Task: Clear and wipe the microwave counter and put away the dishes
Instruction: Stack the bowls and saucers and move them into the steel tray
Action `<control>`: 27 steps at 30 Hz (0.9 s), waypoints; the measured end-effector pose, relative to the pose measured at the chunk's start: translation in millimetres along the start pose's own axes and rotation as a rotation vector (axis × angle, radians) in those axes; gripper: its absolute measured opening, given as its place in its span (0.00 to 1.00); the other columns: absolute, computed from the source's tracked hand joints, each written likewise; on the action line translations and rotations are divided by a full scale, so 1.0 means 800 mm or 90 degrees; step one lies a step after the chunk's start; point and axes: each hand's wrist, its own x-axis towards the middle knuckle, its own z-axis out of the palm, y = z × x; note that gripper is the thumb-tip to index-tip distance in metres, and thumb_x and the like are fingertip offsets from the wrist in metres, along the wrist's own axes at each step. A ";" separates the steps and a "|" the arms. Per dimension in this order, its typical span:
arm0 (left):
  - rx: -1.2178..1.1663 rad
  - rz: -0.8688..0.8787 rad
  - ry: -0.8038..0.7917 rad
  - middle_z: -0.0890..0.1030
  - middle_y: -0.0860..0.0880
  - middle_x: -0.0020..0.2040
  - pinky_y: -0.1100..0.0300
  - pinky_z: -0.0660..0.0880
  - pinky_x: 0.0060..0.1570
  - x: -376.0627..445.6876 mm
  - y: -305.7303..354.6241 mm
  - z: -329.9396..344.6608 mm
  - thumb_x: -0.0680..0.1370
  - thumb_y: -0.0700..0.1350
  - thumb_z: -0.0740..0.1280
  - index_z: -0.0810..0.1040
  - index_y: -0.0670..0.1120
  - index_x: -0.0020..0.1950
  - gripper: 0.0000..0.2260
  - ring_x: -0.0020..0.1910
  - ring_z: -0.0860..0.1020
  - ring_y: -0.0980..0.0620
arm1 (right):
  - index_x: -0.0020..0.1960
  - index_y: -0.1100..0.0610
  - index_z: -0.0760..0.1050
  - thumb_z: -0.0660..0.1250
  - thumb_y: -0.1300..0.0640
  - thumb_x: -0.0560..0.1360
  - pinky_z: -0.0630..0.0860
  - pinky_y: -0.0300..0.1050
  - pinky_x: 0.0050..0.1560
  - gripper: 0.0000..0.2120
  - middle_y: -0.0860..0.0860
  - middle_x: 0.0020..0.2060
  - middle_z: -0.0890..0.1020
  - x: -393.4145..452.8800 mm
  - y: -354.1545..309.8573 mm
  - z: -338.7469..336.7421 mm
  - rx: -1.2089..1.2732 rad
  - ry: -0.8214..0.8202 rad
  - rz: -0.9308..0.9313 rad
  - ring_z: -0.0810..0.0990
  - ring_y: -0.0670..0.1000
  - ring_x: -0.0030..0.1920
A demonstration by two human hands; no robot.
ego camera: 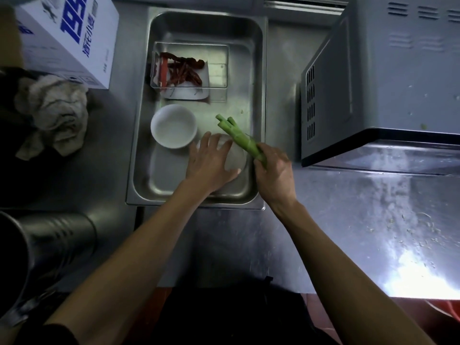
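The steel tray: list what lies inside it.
Inside the steel tray: a clear container holding dried red chillies, a white bowl, and a second dish partly covered by the left hand.

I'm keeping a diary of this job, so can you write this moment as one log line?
left hand: open over steel tray | right hand: grips green celery stalk | round white bowl: in tray

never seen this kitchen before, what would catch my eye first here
The bright green bunch of vegetable stalks gripped in the right hand stands out, held over the steel tray. In that tray, a round white bowl sits left of the open left hand, with dried red chillies in a clear plastic box behind. A grey microwave fills the right.
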 end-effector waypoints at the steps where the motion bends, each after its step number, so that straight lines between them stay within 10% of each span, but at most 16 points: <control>1: -0.019 -0.002 0.024 0.66 0.45 0.76 0.38 0.62 0.71 -0.005 -0.002 -0.003 0.74 0.63 0.69 0.65 0.50 0.76 0.35 0.76 0.60 0.41 | 0.65 0.65 0.76 0.61 0.70 0.78 0.77 0.54 0.54 0.16 0.61 0.51 0.82 0.001 -0.004 0.002 0.000 0.003 -0.004 0.79 0.59 0.50; 17: -0.485 -0.070 0.085 0.80 0.45 0.65 0.75 0.65 0.58 -0.044 -0.018 -0.006 0.76 0.35 0.64 0.77 0.43 0.69 0.21 0.64 0.76 0.51 | 0.55 0.65 0.79 0.63 0.70 0.76 0.66 0.40 0.38 0.10 0.59 0.43 0.79 0.004 -0.035 0.066 0.035 -0.088 0.093 0.76 0.55 0.41; 27: -0.405 0.010 0.024 0.82 0.48 0.63 0.49 0.75 0.60 -0.025 -0.027 0.000 0.74 0.37 0.62 0.82 0.46 0.64 0.20 0.60 0.77 0.45 | 0.60 0.59 0.79 0.67 0.61 0.79 0.80 0.47 0.44 0.11 0.56 0.46 0.83 0.006 -0.034 0.084 0.030 -0.113 0.146 0.82 0.54 0.43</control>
